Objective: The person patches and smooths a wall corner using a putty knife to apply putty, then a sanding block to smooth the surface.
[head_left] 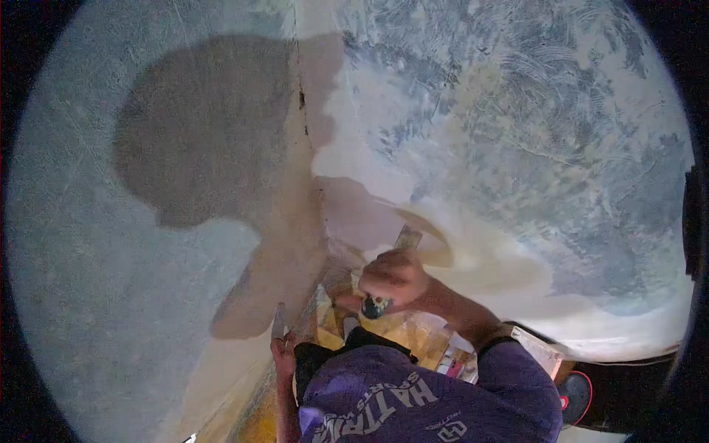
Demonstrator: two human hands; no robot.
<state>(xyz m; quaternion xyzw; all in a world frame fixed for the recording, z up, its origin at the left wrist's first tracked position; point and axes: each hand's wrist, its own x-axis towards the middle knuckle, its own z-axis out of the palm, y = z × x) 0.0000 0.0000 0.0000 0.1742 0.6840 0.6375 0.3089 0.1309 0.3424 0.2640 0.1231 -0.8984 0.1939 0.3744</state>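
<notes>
My right hand (pixel 395 277) is closed around a putty knife (pixel 408 238). Its flat metal blade points up toward the right wall (pixel 509 162), and the dark butt of its handle shows below my fingers. That wall is patchy, with smooth pale plaster near the corner and rough blue-grey swirls farther out. Lower down on the left, my left hand (pixel 282 351) grips a thin upright metal blade (pixel 279 323), which looks like a second scraper; its handle is hidden in my fingers. Beside it rises the grey-blue left wall (pixel 96 258).
A dark, chipped crack (pixel 302 103) runs down the corner where the walls meet. My shadow (pixel 207 133) covers much of it. Below are a yellowish patterned floor (pixel 436 336), a wooden board (pixel 543 351) and a black round object with a red rim (pixel 576 395).
</notes>
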